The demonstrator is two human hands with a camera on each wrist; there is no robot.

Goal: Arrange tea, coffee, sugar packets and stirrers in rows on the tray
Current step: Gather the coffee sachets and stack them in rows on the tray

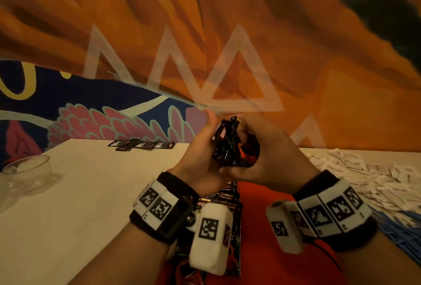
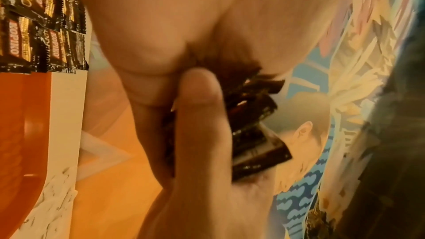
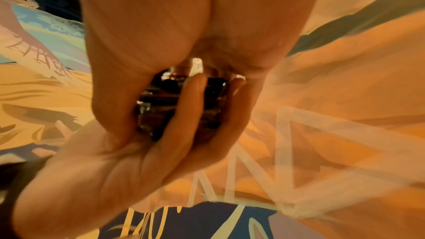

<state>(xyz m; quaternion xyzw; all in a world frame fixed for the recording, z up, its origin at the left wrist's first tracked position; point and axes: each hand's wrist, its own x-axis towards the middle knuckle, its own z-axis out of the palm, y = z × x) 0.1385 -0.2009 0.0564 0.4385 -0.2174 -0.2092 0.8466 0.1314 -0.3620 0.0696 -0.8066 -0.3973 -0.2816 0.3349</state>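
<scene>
Both hands are raised together above the table, clasping one bundle of black coffee sachets (image 1: 230, 145) between them. My left hand (image 1: 200, 148) grips the bundle from the left, its thumb (image 2: 202, 115) pressed along the sachets (image 2: 257, 134). From the right, my right hand (image 1: 266, 150) wraps its fingers (image 3: 184, 108) round the same bundle (image 3: 161, 104). Under the wrists lies the red tray (image 1: 264, 198), with black Kopiko coffee sachets (image 1: 225, 196) laid overlapping in a row (image 2: 41, 21). I see no stirrers or tea.
A heap of white sugar packets (image 1: 364, 175) covers the table at the right, beside a blue ribbed object (image 1: 401, 227). More black sachets (image 1: 141, 144) lie at the table's far edge. A glass bowl (image 1: 27, 173) stands at the left. A painted wall rises behind.
</scene>
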